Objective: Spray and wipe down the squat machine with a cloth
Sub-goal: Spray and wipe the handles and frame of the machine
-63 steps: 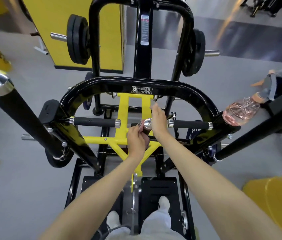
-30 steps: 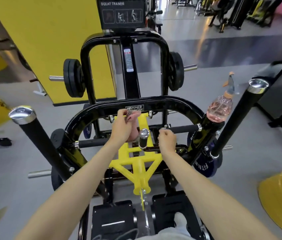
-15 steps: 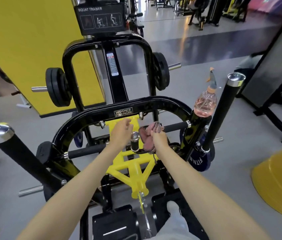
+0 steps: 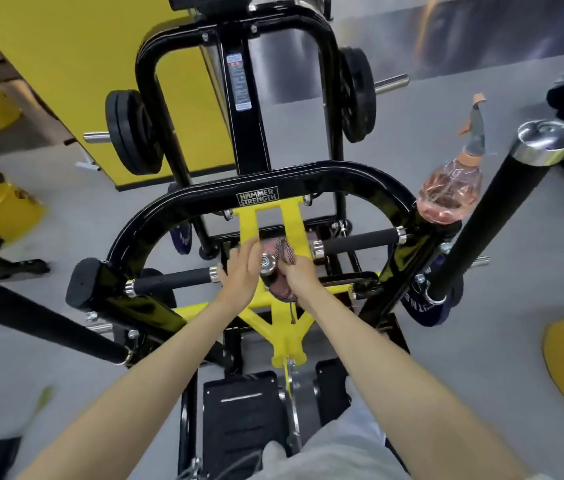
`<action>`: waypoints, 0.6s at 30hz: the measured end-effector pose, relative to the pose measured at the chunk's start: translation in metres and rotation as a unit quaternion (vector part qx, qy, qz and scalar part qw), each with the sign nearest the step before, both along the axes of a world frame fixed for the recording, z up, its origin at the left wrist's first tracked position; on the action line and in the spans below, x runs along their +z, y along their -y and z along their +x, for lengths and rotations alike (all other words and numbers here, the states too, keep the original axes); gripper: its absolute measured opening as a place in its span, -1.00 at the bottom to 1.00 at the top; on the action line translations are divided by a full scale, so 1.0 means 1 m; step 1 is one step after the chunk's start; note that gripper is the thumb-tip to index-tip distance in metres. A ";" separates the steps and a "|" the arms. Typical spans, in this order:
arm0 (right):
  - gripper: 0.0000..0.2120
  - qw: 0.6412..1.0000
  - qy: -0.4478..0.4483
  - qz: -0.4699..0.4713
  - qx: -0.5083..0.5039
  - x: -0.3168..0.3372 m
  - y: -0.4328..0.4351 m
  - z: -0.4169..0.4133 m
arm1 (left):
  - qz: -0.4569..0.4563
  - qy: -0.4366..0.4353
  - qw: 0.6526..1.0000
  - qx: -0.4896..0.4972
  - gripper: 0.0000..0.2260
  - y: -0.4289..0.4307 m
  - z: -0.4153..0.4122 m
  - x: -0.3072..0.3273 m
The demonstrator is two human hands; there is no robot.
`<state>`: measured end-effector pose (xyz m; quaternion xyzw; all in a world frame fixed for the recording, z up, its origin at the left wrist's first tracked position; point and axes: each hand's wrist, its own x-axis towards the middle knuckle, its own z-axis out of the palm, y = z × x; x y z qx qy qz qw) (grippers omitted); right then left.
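The right grip clutches the pink cloth against the chrome-capped handle. The left grip, fingers straight, lies just beside it

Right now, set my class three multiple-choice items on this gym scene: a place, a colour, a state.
1. Where does the clear pink plastic spray bottle rest? A on the floor; B in a hand; C on the right end of the black steel squat machine.
2. What colour is the flat metal brace under the maker's badge? A yellow; B red; C white.
3. What holds the pink woven cloth? A nothing; B the right hand; C a wall hook.
Key: 1 C, it sits on the frame's right end; 2 A, plainly yellow; 3 B, it grips the cloth.
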<state>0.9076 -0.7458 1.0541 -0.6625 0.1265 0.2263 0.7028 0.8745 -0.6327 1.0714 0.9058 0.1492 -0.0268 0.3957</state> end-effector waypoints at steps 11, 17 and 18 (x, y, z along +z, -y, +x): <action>-0.73 0.994 0.098 -0.043 -0.017 -0.001 -0.004 0.006 | -0.062 -0.003 0.998 0.006 -0.27 0.001 0.001 0.001; -0.77 0.996 0.041 -0.071 0.027 -0.024 0.000 0.000 | -0.047 -0.018 0.999 -0.001 -0.21 -0.002 0.004 -0.004; -0.80 0.996 0.025 -0.086 0.027 -0.029 0.001 0.000 | -0.044 -0.017 0.999 -0.003 -0.17 -0.002 0.004 -0.003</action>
